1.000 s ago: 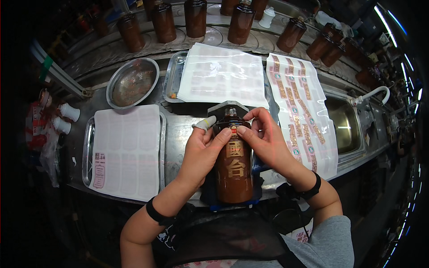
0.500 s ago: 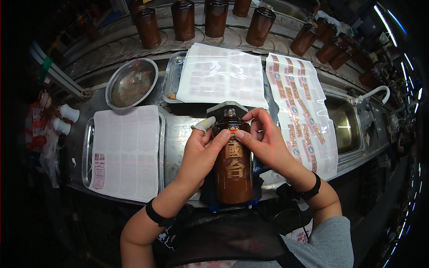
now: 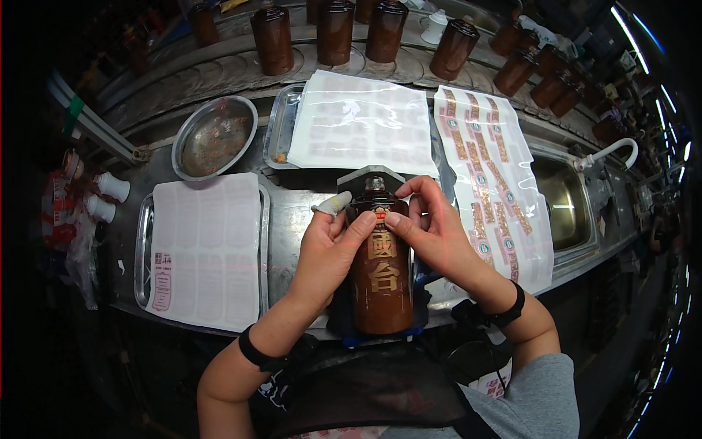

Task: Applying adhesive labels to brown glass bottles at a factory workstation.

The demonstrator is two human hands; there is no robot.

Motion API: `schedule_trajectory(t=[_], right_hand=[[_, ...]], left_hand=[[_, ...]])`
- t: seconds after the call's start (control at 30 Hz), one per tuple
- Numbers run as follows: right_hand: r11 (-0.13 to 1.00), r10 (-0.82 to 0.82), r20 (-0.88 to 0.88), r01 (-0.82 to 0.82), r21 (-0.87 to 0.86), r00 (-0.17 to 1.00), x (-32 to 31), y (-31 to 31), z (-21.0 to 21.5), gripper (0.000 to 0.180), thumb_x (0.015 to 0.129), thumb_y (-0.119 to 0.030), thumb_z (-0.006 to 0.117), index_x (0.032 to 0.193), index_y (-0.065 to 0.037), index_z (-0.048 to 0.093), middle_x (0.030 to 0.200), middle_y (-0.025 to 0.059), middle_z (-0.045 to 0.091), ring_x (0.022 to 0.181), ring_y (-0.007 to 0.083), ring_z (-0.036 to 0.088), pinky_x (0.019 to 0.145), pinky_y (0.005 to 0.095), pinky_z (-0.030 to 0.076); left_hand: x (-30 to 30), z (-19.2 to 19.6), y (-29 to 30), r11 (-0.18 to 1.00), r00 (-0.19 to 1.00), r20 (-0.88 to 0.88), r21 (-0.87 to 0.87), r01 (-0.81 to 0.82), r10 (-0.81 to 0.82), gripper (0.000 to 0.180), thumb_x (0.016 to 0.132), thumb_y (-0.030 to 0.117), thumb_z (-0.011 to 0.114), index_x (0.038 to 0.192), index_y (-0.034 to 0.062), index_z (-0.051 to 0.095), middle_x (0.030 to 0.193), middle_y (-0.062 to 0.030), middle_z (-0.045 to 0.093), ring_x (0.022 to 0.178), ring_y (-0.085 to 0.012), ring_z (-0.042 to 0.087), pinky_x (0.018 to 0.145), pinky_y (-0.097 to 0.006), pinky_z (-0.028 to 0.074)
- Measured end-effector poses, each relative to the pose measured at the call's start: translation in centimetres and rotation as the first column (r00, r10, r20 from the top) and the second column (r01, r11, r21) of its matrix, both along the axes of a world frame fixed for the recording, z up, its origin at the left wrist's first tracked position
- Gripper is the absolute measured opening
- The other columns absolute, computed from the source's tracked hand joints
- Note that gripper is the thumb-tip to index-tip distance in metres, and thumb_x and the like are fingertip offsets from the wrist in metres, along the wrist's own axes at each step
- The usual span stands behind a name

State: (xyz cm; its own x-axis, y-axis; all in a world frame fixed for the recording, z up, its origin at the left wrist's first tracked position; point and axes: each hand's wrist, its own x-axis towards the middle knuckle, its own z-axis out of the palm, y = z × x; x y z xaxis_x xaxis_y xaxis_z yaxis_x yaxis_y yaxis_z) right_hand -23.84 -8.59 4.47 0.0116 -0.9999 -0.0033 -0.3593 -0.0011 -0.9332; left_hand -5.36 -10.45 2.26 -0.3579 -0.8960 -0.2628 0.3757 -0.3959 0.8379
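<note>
A brown glazed bottle (image 3: 382,304) with large gold characters down its front leans in a stand in front of me, its neck towards a grey angled plate (image 3: 349,178). My left hand (image 3: 327,252) closes round its left shoulder, the thumb pressed on the front. A pale finger cot (image 3: 331,204) covers one fingertip of that hand. On the other side my right hand (image 3: 437,238) holds the right shoulder, its thumb also pressing the front. Between both thumb tips shows a small red and gold emblem (image 3: 380,216). The fingers behind the bottle are hidden.
Sheets of pale labels (image 3: 208,249) lie on a tray at left, and more sheets (image 3: 365,121) on another behind. A strip-label sheet (image 3: 486,183) lies at right beside a sink (image 3: 567,212). A metal bowl (image 3: 216,139) stands back left. Bottles (image 3: 334,36) line a conveyor (image 3: 219,69).
The bottles on the conveyor have shifted to the right, and a white cup-like piece has come into view among them. My hands and the held bottle stay almost in place.
</note>
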Motion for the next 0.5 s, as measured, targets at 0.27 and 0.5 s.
schedule_trajectory(t=[0.27, 0.5], right_hand=[[1.000, -0.027, 0.026, 0.027, 0.009, 0.999, 0.1, -0.1, -0.1, 0.040, 0.089, -0.028, 0.074, 0.111, -0.002, 0.052, 0.062, -0.0034, 0.039, 0.056, 0.0048, 0.035, 0.051, 0.0251, 0.029], [0.996, -0.068, -0.007, 0.068, 0.050, 0.998, 0.5, -0.3, 0.2, 0.035, 0.090, -0.027, 0.073, 0.106, -0.002, 0.054, 0.060, -0.0031, 0.038, 0.056, 0.0054, 0.035, 0.051, 0.0260, 0.029]], left_hand=[[-0.1, 0.0, 0.1, 1.000, 1.000, -0.005, -0.012, -0.009, 0.009, 0.044, 0.099, 0.015, 0.064, 0.136, 0.0005, 0.046, 0.127, -0.0134, 0.062, 0.115, -0.0155, 0.060, 0.099, -0.029, 0.048], [-0.1, 0.6, 0.0, 1.000, 0.999, 0.037, 0.025, -0.019, 0.018, 0.045, 0.097, 0.020, 0.068, 0.133, 0.0015, 0.047, 0.116, -0.0107, 0.067, 0.105, -0.0122, 0.064, 0.088, -0.025, 0.050]])
